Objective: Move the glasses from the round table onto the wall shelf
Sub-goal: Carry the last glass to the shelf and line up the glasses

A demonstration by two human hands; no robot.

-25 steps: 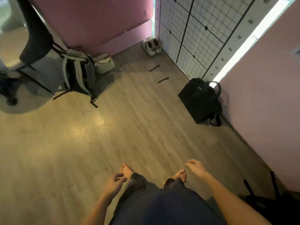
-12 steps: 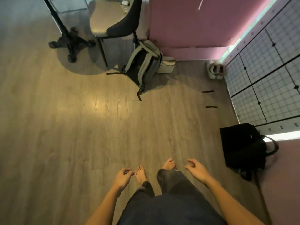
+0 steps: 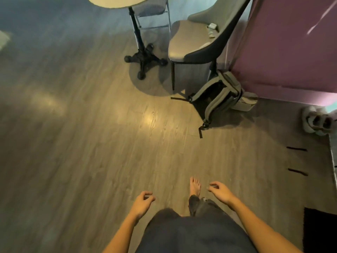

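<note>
Our left hand (image 3: 143,202) loosely curled and empty, our right hand (image 3: 219,192) likewise half-open, touching nothing, both over the floor (image 3: 82,143), round surface (image 3: 116,1) far ahead, glasses nowhere we can see

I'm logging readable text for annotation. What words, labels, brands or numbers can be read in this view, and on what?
None can be read.
Small white items on the chair seat: too small and blurred to show any label.
Grey backpack: no legible brand.
Shoes: blurred, no visible marking.
</note>
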